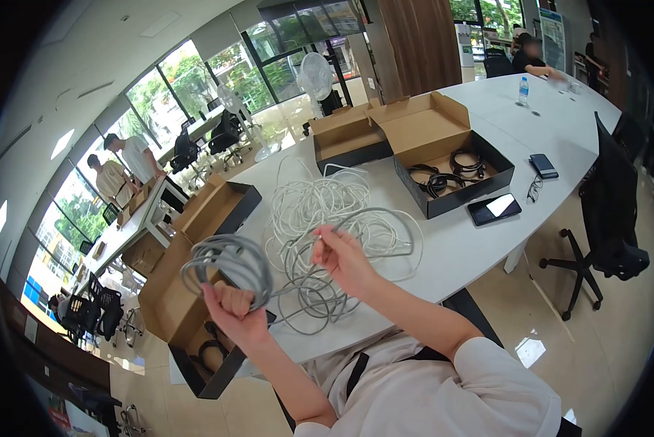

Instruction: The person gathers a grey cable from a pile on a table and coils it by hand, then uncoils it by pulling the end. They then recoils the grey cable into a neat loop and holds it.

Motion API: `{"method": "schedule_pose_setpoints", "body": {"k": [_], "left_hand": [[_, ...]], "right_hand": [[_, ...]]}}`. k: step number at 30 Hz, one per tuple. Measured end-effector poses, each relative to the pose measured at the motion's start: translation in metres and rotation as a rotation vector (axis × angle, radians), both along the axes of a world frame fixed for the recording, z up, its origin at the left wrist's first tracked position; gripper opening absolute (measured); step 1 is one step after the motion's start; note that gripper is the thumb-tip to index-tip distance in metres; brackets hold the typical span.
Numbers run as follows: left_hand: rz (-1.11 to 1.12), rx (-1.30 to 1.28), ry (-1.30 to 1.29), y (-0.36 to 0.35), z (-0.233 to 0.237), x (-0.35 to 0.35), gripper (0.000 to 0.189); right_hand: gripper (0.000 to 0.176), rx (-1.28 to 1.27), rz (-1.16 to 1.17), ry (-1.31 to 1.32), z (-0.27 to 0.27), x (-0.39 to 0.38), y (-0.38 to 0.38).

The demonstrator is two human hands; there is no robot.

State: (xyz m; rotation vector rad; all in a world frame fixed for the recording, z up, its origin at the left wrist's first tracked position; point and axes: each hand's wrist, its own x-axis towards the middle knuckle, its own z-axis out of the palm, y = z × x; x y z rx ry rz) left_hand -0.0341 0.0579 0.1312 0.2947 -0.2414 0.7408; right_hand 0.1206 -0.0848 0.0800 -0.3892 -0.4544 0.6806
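My left hand (238, 309) is closed round a coiled grey cable (248, 261), lifted above the front left of the table. My right hand (341, 256) pinches a strand of grey cable near the middle. Loose loops of grey cable (314, 300) lie on the table below and between my hands. Behind them spreads a tangled heap of white cable (318, 200). Close to my left hand stands an open black box (209, 379) with black cable inside, partly hidden by my hand and the coil.
Another open box (454, 198) holds coiled black cables (443, 182). More open boxes (349, 142) stand at the back and left. A phone (494, 209), a dark device (543, 166) and a water bottle (524, 91) are on the white table (480, 251). An office chair (607, 211) stands right; people are in the background.
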Motion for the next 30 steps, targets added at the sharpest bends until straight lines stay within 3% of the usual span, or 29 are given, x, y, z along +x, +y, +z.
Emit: {"method": "schedule_pose_setpoints", "body": {"k": [1,5,10,13,16,17,20,23,26,29,30], "left_hand": [[-0.007,0.028,0.033,-0.002,-0.005,0.005,0.040],[0.129,0.127,0.161,-0.023,-0.011,0.022,0.039],[0.291,0.434,0.181,-0.028,-0.030,0.027,0.034],[0.529,0.577,0.413,-0.036,-0.050,0.029,0.023],[1.463,1.486,0.584,-0.045,-0.052,0.031,0.020],[1.381,1.545,0.503,-0.052,-0.049,0.033,0.022],[1.485,1.523,0.340,-0.063,-0.052,0.046,0.024],[1.504,1.537,0.357,-0.064,-0.060,0.048,0.020],[1.543,1.501,0.321,-0.058,-0.063,0.050,0.021],[1.570,1.589,0.247,-0.050,-0.059,0.048,0.023],[1.541,1.638,0.224,-0.049,-0.058,0.046,0.024]], "right_hand": [[0.019,-0.095,-0.183,-0.119,0.004,0.000,-0.003],[0.027,-0.295,-0.428,-0.318,0.012,0.003,-0.018],[0.028,-0.482,-0.423,-0.409,0.025,0.011,-0.043],[0.030,-0.516,-0.345,-0.433,0.029,0.012,-0.053],[0.033,-0.493,-0.278,-0.444,0.033,0.005,-0.059],[0.034,-0.481,-0.259,-0.449,0.034,0.002,-0.061],[0.034,-0.317,-0.286,-0.308,0.040,-0.009,-0.064],[0.031,-0.303,-0.330,-0.344,0.036,-0.019,-0.067],[0.027,-0.539,-0.493,-0.835,0.042,-0.028,-0.081],[0.023,-0.827,-0.612,-0.888,0.060,-0.032,-0.103],[0.022,-0.803,-0.809,-0.970,0.059,-0.026,-0.107]]}}
